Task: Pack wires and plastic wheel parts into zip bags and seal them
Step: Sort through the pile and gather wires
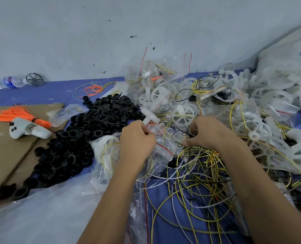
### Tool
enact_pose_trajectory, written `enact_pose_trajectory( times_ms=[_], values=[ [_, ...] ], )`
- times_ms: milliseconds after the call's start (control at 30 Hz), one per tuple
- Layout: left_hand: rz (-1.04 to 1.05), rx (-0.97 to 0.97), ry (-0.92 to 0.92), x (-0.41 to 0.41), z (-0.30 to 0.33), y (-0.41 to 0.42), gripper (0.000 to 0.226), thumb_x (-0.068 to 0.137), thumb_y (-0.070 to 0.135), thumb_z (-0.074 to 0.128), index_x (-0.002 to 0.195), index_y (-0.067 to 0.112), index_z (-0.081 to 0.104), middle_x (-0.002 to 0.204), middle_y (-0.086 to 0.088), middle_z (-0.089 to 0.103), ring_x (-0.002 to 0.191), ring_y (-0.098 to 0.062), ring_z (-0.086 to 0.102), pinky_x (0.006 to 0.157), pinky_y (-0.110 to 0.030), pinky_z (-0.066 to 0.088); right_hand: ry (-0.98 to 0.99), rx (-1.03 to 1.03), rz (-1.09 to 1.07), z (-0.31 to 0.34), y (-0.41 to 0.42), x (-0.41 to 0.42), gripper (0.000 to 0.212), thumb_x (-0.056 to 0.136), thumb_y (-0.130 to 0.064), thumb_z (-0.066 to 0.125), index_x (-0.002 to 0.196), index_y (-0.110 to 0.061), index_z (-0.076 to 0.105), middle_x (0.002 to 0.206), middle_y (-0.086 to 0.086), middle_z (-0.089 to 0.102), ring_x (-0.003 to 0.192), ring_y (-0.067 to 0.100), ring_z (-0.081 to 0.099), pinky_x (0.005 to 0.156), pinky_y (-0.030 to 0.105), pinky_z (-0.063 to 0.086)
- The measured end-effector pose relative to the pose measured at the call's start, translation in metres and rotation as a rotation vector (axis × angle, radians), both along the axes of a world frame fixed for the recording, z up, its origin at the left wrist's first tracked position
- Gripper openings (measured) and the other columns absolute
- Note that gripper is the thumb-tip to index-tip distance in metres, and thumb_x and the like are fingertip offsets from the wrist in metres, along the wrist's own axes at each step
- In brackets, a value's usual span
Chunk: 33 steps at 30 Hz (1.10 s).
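A: Left to right, what's on the floor?

B: Far left, an orange bundle of thin cable ties point(21, 114) on brown cardboard point(3, 152), with a grey handheld controller point(27, 130) lying against the bundle's tied end. Right of that, a big heap of black plastic rings point(86, 131) on the blue floor mat point(45, 92).

A: Left hand?

B: The left hand point(137, 140) is clenched on the stub shaft of a translucent white plastic wheel part point(150, 117). The wheel disc sticks out just beyond the knuckles, and the shaft's long axis runs from near-left to far-right. The same grip seems to pinch the mouth of a clear zip bag with a red seal strip point(161, 149), but I can't tell for sure.

A: Right hand?

B: The right hand point(211, 132) has its fingers curled into a tangle of thin black wires point(185, 133), grasping them. The strands trail left, towards the bag.

A: Key relation for the next move?

B: The bag lies between the two hands, touching the left hand and just left of the right. The wheel is already at its mouth, so I'd say the left hand feeds it in and the wires come across leftward.

A: Supply?

B: Loose yellow, white and black wires point(199, 173) lie near, beneath the right forearm. White spoked wheels point(184, 114) and filled bags are heaped further right.
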<state>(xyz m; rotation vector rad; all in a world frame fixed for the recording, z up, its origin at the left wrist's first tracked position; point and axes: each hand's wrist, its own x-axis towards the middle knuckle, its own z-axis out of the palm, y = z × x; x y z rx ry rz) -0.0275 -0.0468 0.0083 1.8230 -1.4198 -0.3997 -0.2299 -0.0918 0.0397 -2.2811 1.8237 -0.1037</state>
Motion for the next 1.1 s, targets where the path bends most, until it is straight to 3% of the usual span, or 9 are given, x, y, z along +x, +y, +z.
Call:
enact_pose_trajectory(
  times_ms=[67, 133, 267, 367, 500, 700, 767, 900, 1100],
  values=[
    [-0.048, 0.004, 0.009, -0.003, 0.001, -0.001, 0.010, 0.083, 0.012, 0.066, 0.077, 0.018, 0.061, 0.074, 0.001, 0.065, 0.066, -0.014, 0.060, 0.056, -0.029, 0.044, -0.004, 0.006, -0.020, -0.002, 0.000, 0.000, 0.054, 0.070, -0.061, 0.082, 0.074, -0.010, 0.062, 0.073, 0.003, 0.062, 0.064, 0.020, 0.055, 0.056, 0.032, 0.040],
    [-0.106, 0.018, 0.016, -0.005, 0.003, -0.001, 0.012, 0.085, 0.013, 0.068, 0.076, 0.017, 0.061, 0.070, 0.003, 0.063, 0.063, -0.011, 0.058, 0.055, -0.026, 0.041, -0.055, 0.040, -0.019, -0.001, 0.000, -0.001, 0.065, 0.067, -0.071, 0.077, 0.061, -0.013, 0.048, 0.057, 0.001, 0.048, 0.051, 0.017, 0.044, 0.050, 0.032, 0.033],
    [-0.230, 0.107, -0.038, -0.007, 0.006, -0.001, 0.006, 0.081, 0.010, 0.067, 0.076, 0.012, 0.065, 0.069, 0.003, 0.064, 0.066, -0.013, 0.058, 0.054, -0.022, 0.041, -0.008, 0.047, 0.040, 0.000, 0.002, -0.004, 0.071, 0.067, -0.063, 0.082, 0.092, 0.002, 0.068, 0.092, 0.019, 0.069, 0.084, 0.032, 0.066, 0.073, 0.042, 0.054],
    [-0.309, 0.192, -0.085, -0.007, 0.008, 0.001, 0.010, 0.082, 0.011, 0.068, 0.075, 0.017, 0.065, 0.071, 0.006, 0.063, 0.071, -0.014, 0.059, 0.059, -0.026, 0.042, -0.137, -0.028, 0.010, -0.002, -0.004, -0.013, 0.046, 0.078, -0.036, 0.084, 0.087, 0.006, 0.068, 0.086, 0.026, 0.068, 0.081, 0.040, 0.065, 0.069, 0.044, 0.054],
    [-0.330, 0.228, -0.105, -0.005, 0.011, 0.001, 0.013, 0.083, 0.010, 0.067, 0.075, 0.020, 0.064, 0.072, 0.005, 0.063, 0.074, -0.016, 0.061, 0.064, -0.028, 0.048, -0.268, -0.042, -0.089, -0.002, -0.008, -0.028, 0.021, 0.083, -0.028, 0.082, 0.077, -0.010, 0.072, 0.069, 0.005, 0.067, 0.061, 0.018, 0.059, 0.057, 0.028, 0.045],
    [-0.287, 0.096, -0.020, -0.009, 0.017, 0.002, 0.018, 0.085, 0.016, 0.070, 0.073, 0.025, 0.060, 0.067, 0.010, 0.061, 0.063, -0.006, 0.057, 0.056, -0.021, 0.039, -1.082, 0.001, -0.079, 0.018, -0.003, -0.032, 0.005, 0.089, -0.011, 0.074, 0.084, -0.011, 0.076, 0.080, 0.008, 0.077, 0.072, 0.016, 0.069, 0.068, 0.031, 0.059],
    [-0.239, 0.013, 0.036, -0.012, 0.019, 0.002, 0.016, 0.088, 0.022, 0.072, 0.076, 0.024, 0.061, 0.069, 0.009, 0.062, 0.063, -0.005, 0.056, 0.058, -0.022, 0.040, -1.201, 0.028, -0.033, 0.026, -0.002, -0.029, 0.014, 0.091, -0.012, 0.070, 0.080, -0.016, 0.079, 0.086, 0.011, 0.077, 0.074, 0.014, 0.069, 0.070, 0.030, 0.057],
    [-0.165, -0.121, 0.169, -0.016, 0.025, 0.004, 0.017, 0.093, 0.032, 0.069, 0.081, 0.020, 0.066, 0.074, 0.007, 0.065, 0.065, -0.006, 0.057, 0.059, -0.020, 0.042, -1.423, 0.035, 0.066, 0.036, 0.004, -0.019, 0.022, 0.098, -0.010, 0.060, 0.085, -0.016, 0.077, 0.076, 0.002, 0.068, 0.070, 0.014, 0.061, 0.059, 0.022, 0.051],
    [-0.369, -0.044, 0.380, -0.026, 0.030, 0.011, 0.014, 0.097, 0.042, 0.064, 0.095, 0.030, 0.070, 0.094, 0.008, 0.070, 0.083, -0.019, 0.067, 0.068, -0.032, 0.052, -1.792, 0.104, 0.207, 0.051, 0.013, -0.005, 0.024, 0.100, -0.008, 0.052, 0.083, -0.011, 0.069, 0.079, 0.006, 0.058, 0.064, 0.015, 0.051, 0.054, 0.020, 0.041]
  ],
)
